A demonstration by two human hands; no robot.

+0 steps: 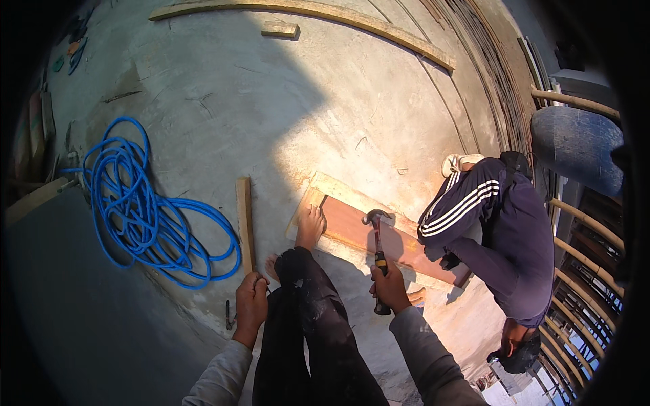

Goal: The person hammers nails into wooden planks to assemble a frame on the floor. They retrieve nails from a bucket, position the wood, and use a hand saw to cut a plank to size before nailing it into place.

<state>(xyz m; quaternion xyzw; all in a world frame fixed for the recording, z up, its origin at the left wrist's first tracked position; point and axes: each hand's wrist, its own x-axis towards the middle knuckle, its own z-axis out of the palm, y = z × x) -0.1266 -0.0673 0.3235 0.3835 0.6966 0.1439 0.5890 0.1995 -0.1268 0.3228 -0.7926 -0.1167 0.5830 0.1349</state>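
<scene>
Floor (223, 74), left: blue hose (128, 203), loosely coiled. Next, wood strip (244, 220), squared, lying lengthwise. Left hand (251, 304) at its near end: fingers curled nearly closed; cannot tell what they grip. Bare foot (311, 227) on left end of panel (347, 221), which lies aslant, reddish-brown, pale-edged. Hammer (380, 260): claw head above panel, black-and-yellow grip. Right hand (391, 287): fingers closed round that grip. Far right: crouched person (518, 250) beside panel.
</scene>
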